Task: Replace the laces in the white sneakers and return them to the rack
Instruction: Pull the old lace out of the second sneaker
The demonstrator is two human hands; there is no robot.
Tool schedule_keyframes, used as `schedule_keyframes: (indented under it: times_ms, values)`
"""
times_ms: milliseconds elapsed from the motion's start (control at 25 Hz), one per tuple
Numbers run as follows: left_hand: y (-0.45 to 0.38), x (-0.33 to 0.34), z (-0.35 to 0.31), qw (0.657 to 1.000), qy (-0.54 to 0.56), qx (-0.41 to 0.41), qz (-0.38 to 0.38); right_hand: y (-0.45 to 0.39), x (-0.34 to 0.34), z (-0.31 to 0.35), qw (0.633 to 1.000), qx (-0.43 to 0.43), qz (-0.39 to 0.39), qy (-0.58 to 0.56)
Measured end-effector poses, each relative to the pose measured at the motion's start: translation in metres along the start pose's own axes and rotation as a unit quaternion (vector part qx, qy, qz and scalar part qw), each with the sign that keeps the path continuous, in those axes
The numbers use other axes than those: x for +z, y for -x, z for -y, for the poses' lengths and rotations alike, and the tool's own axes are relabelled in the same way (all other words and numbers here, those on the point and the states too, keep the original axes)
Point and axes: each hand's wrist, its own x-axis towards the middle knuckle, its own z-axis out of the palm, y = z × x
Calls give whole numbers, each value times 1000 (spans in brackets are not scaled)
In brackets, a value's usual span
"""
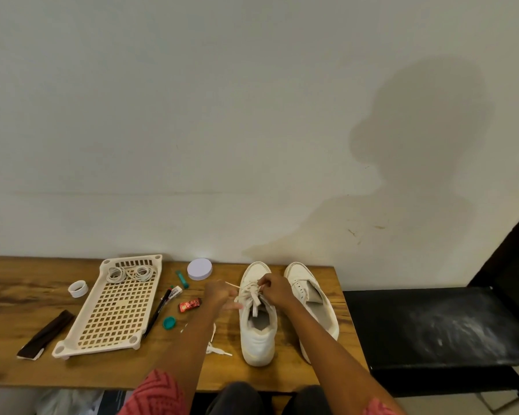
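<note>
The rack (114, 310) lies flat on the left of the table (18, 298), with lace bundles (129, 274) at its far end. Right of it, the left hand (219, 295) pinches a lace (232, 285) end. The right hand (274, 289) pinches the laces on the left sneaker (256, 339). The right sneaker (309, 295) has no laces. I think lacing is underway; next, poke the end through a hole.

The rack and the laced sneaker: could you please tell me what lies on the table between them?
In the head view, between the rack and the laced sneaker lie a black pen, a teal cap, a red packet and a loose white lace; the left forearm crosses there too.
</note>
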Motion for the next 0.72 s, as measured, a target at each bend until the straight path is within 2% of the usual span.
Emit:
schedule_keyframes:
  times_ms: [80,200,280,440,480,560,600,720]
  values:
    - [-3,-13,-4,996,38,0,-86,1,3,-3,1000,-1,-7,-5]
    - [-22,-35,-16,966,-60,62,-244,1,4,-2,1000,-1,-5,-2]
    - [-31,-41,-23,946,-114,97,-287,1,6,2,1000,-2,0,13]
    - [-25,-26,-10,951,-225,60,-202,-1,6,12,997,-11,40,68]
    - [-23,-21,-3,944,-257,57,-200,-2,7,13,997,-13,43,70]
    - [-16,-11,6,922,-315,92,-205,-3,6,14,999,-5,21,47]
    - [-13,-6,7,921,-323,117,-181,-2,4,13,1000,12,3,17]
    - [-10,6,7,945,-311,105,-14,-1,-5,9,990,88,-5,-107]
